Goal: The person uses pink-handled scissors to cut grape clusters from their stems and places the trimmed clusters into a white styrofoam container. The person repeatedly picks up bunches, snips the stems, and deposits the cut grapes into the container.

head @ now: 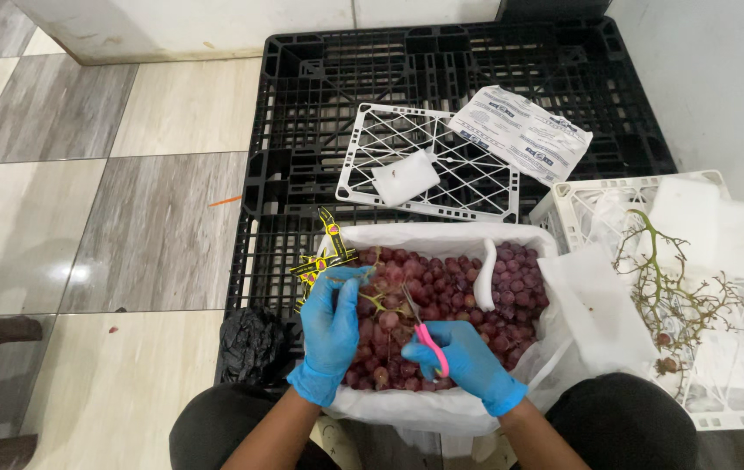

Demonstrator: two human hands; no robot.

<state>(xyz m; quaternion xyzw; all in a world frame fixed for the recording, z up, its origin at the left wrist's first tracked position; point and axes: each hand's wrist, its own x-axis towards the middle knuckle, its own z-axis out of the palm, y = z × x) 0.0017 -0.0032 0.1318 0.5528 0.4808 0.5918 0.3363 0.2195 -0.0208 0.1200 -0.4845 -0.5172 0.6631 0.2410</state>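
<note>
A box lined with white paper [441, 235] holds several bunches of red grapes [467, 292]. My left hand [333, 331], in a blue glove, grips a grape bunch [380, 305] by its green stem at the box's left side. In my right hand [467, 361], also blue-gloved, is a pair of pink-handled scissors [424, 331], its blades pointing up toward that stem. Yellow and black tags [324, 252] hang over the box's left rim.
The box sits on a black plastic pallet [302, 113] on a tiled floor. A white crate [737, 409] at right holds bare grape stems [663, 296] and foam sheets. A white lattice lid [476, 174], a foam pad [405, 177], a printed sheet [524, 132] and a black bag [254, 344] lie around.
</note>
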